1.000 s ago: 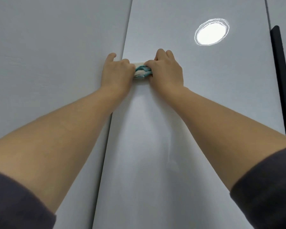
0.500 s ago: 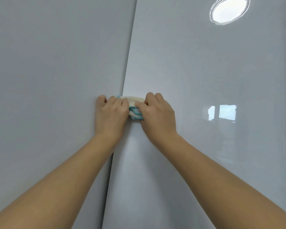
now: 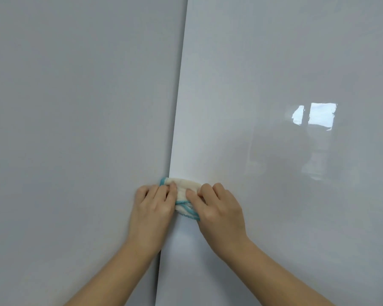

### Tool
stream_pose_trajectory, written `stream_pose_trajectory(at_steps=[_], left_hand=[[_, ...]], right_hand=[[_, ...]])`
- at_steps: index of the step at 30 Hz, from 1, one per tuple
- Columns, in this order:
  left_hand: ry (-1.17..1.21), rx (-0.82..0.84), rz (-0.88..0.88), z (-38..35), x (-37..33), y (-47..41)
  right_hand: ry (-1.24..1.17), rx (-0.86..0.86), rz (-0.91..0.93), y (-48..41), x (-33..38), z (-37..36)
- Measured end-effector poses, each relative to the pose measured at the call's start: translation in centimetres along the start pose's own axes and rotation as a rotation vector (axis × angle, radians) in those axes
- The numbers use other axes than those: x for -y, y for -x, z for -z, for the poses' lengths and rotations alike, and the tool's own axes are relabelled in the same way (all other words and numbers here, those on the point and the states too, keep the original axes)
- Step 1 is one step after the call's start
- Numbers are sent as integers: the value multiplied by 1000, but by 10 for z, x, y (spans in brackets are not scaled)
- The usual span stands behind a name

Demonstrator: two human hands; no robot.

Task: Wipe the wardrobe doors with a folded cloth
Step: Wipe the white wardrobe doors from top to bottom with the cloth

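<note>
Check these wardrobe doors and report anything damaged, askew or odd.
Nothing stands out. The left door and right door show no scratches or spills; the bright patch on the right one is only a reflection. The left hand and right hand hold the folded cloth over the seam.

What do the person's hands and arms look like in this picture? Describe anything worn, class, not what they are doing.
The left hand and the right hand are bare: no gloves, rings or bracelets show. The left forearm and the right forearm are uncovered down to the picture's lower edge, with no sleeve, watch or wristband in view.
</note>
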State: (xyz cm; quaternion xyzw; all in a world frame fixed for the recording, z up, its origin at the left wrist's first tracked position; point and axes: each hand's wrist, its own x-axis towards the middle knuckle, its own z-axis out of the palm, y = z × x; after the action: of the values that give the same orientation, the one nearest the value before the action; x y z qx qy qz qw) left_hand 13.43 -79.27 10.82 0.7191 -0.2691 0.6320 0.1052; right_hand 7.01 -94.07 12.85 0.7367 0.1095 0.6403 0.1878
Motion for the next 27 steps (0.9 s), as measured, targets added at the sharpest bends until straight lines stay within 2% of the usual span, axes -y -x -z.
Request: stream_pose_trajectory(at_steps=[7,15,20,27], left_hand=[[65,81,19,-6,-11,58],[293,212,35,-16,-30,111],[375,168,9,-4,-39,57],[232,-61,-74,18,-33,-96]], right_hand=[[-60,80,-11,59,27,-2],[-76,270,143,96,24,19],[-52,238,87,62,-10,44],[64,46,19,-51,-90,79]])
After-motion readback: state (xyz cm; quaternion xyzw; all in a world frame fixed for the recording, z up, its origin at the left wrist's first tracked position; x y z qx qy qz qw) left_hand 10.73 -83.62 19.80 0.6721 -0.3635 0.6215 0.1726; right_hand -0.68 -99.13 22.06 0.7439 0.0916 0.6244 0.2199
